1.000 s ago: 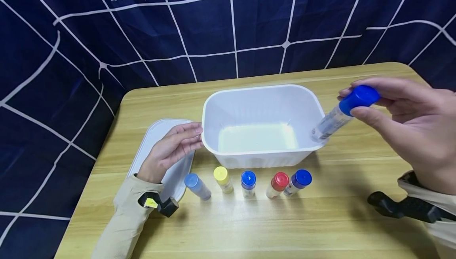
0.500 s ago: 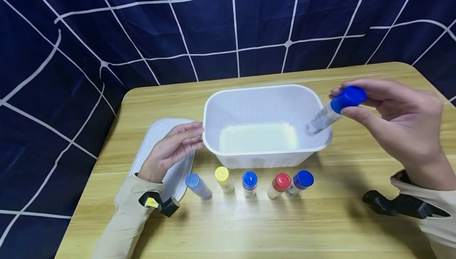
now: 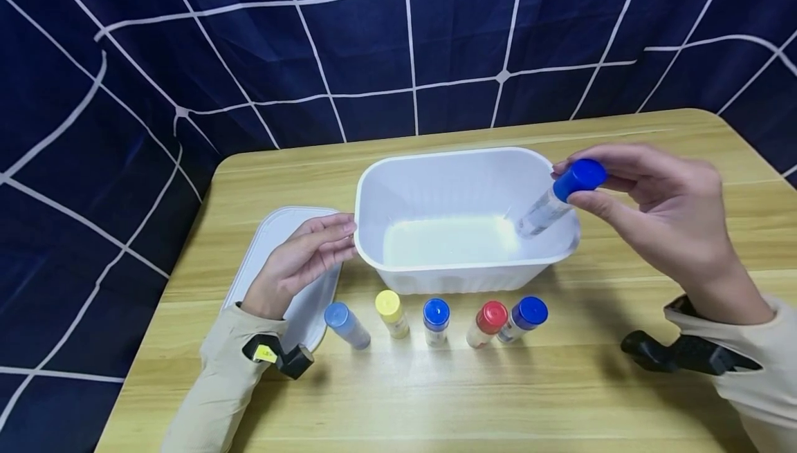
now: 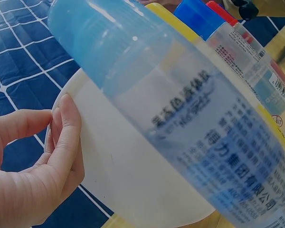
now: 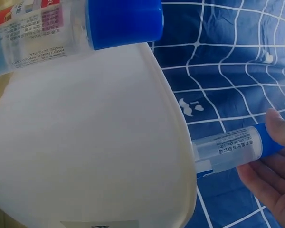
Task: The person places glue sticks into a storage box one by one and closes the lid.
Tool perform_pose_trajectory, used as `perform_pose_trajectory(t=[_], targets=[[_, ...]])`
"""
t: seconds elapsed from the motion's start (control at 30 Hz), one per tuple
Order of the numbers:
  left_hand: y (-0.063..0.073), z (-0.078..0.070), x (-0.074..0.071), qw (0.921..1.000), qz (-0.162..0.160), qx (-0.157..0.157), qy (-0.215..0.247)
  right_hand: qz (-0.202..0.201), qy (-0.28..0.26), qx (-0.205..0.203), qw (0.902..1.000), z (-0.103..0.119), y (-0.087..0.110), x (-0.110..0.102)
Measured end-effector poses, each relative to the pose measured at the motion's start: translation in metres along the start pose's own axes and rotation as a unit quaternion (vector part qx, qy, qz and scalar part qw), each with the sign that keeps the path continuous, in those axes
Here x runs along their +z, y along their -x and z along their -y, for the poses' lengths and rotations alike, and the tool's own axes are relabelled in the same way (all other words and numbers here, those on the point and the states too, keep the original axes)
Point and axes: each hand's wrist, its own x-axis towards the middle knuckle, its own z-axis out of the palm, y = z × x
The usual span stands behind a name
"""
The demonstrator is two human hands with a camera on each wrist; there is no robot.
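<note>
In the head view my right hand (image 3: 660,211) pinches a clear glue bottle (image 3: 543,212) by its blue cap, between thumb and fingers. The bottle slants down over the right rim, its lower end inside the white plastic box (image 3: 467,279). In the right wrist view the held glue bottle (image 5: 230,149) is partly hidden behind the box wall (image 5: 95,133). My left hand (image 3: 301,256) holds the box's left rim; the left wrist view shows thumb and fingertips (image 4: 69,107) pinching that rim. A white lid (image 3: 314,301) lies partly under my left forearm.
Along the box's front stand several glue bottles: light blue-capped (image 3: 347,326), yellow-capped (image 3: 391,315), blue-capped (image 3: 436,321), red-capped (image 3: 486,325) and another blue-capped one (image 3: 523,319) right beside the red. A dark blue checked cloth (image 3: 461,38) hangs behind the wooden table (image 3: 436,404).
My right hand has moved left with the glue bottle, bringing its lower end from the right rim further into the box. My left hand has stayed at the left rim.
</note>
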Motion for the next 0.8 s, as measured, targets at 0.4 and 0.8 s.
perform_pose_trajectory(t=[0.4, 0.8], targets=[[0.001, 0.000, -0.002, 1.0000, 0.007, 0.003, -0.001, 0.012, 0.053, 0.026, 0.9982, -0.004, -0.001, 0.003], [0.001, 0.001, -0.001, 1.0000, -0.002, 0.000, -0.007, 0.024, 0.162, 0.058, 0.9849, -0.011, 0.001, 0.006]])
